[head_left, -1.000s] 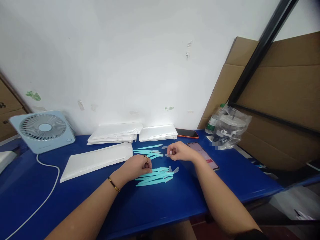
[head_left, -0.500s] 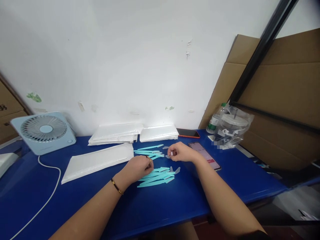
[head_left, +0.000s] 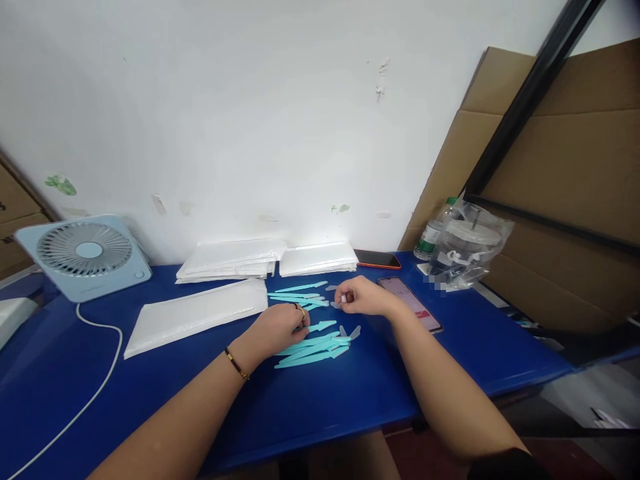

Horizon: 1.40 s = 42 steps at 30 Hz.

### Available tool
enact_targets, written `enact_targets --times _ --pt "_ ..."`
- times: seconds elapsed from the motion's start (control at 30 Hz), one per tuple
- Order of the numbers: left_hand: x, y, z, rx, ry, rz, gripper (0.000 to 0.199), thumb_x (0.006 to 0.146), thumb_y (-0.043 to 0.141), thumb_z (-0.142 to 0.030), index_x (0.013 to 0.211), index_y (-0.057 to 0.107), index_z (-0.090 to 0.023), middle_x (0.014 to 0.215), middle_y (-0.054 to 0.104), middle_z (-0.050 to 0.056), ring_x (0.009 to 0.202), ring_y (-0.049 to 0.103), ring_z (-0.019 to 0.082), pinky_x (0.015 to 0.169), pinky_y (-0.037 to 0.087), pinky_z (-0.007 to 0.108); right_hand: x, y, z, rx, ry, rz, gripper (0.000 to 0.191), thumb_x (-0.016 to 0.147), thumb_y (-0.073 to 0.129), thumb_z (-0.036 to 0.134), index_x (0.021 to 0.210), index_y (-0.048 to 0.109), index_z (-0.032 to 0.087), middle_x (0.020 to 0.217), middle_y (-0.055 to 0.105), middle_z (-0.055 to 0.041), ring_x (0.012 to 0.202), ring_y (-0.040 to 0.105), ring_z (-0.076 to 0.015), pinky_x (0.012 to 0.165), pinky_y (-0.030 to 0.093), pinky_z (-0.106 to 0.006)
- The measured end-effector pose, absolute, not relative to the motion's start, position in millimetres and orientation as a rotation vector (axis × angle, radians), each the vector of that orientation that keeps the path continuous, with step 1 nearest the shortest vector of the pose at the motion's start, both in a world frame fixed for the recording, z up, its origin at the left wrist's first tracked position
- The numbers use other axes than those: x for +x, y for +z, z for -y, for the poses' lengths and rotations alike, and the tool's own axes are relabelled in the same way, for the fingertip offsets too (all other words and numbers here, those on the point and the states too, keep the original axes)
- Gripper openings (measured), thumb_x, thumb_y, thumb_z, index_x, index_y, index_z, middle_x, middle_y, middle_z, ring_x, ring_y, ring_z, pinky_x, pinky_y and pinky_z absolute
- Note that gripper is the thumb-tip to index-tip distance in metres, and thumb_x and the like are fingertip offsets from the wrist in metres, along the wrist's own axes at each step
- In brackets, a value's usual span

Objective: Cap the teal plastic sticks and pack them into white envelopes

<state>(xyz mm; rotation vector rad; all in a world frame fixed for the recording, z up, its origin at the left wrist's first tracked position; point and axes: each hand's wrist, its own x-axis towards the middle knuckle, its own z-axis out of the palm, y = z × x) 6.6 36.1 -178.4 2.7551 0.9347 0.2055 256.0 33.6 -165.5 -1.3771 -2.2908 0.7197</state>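
My left hand (head_left: 283, 328) is closed on the handle end of a teal eyebrow razor (head_left: 323, 326), which points right above the near pile. Below it lies that pile of teal eyebrow razors (head_left: 313, 355), several of them side by side. Just beyond my left hand is a second group of teal razors (head_left: 300, 295). My right hand (head_left: 357, 295) is pinched at the right end of the far group; what its fingers hold is too small to make out. Small clear blade caps (head_left: 355, 332) rest right of the near pile, and another cap (head_left: 331, 288) lies by my right fingertips.
White padded mailers (head_left: 230, 259) are stacked against the wall, with a single mailer (head_left: 195, 313) in front. A blue fan (head_left: 89, 250) stands left, its cable (head_left: 117, 360) trailing forward. Right are a phone (head_left: 407, 303), an orange-edged phone (head_left: 377, 259), a bottle (head_left: 429, 240) and a bagged cup (head_left: 467, 243).
My left hand has drawn one razor slightly away from the near pile, up toward the far group. My right hand stays pinched in nearly the same place. The view has tilted a little.
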Motion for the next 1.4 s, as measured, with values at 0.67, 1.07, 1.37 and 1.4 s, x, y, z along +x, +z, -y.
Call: enact_targets --times 0.67,1.07,1.37,1.4 --pt "4.5 -181.2 -42.8 2.810 0.264 -1.031 0.023 0.084 0.038 -0.024 0.077 0.059 -0.018 0.072 0.060 0.004 0.063 0.053 0.014 0.055 0.035 0.025 248.9 -164.1 -31.1 -1.256 0.764 2.415 0.018 0.075 0.060 0.026 0.085 0.071 0.016 0.071 0.065 -0.0017 0.056 0.053 -0.0099 0.051 0.039 -0.019" --pt "6.0 -178.4 -45.2 2.771 0.489 -1.092 0.023 0.090 0.036 -0.024 0.095 0.058 -0.017 0.093 0.059 0.007 0.087 0.054 0.019 0.078 0.042 0.031 230.2 -171.0 -34.3 -1.228 0.573 2.308 0.016 0.077 0.057 0.018 0.087 0.068 0.017 0.082 0.064 -0.0038 0.068 0.057 -0.0116 0.061 0.041 -0.021" --pt "7.8 -183.1 -34.8 2.552 0.281 -1.055 0.025 0.078 0.055 -0.040 0.093 0.060 -0.021 0.093 0.060 0.004 0.083 0.056 0.019 0.068 0.043 0.028 259.8 -146.6 -21.2 -1.332 0.941 2.589 0.026 0.054 0.076 0.029 0.078 0.071 0.020 0.075 0.062 0.0006 0.061 0.053 -0.0105 0.051 0.037 -0.019" --pt "8.7 -184.5 -34.4 2.541 0.252 -1.062 0.022 0.078 0.055 -0.038 0.090 0.061 -0.021 0.090 0.060 0.004 0.081 0.056 0.018 0.066 0.042 0.027 258.7 -147.9 -20.9 -1.350 0.954 2.631 0.024 0.053 0.076 0.026 0.075 0.071 0.019 0.072 0.062 0.0012 0.059 0.052 -0.0101 0.049 0.036 -0.019"
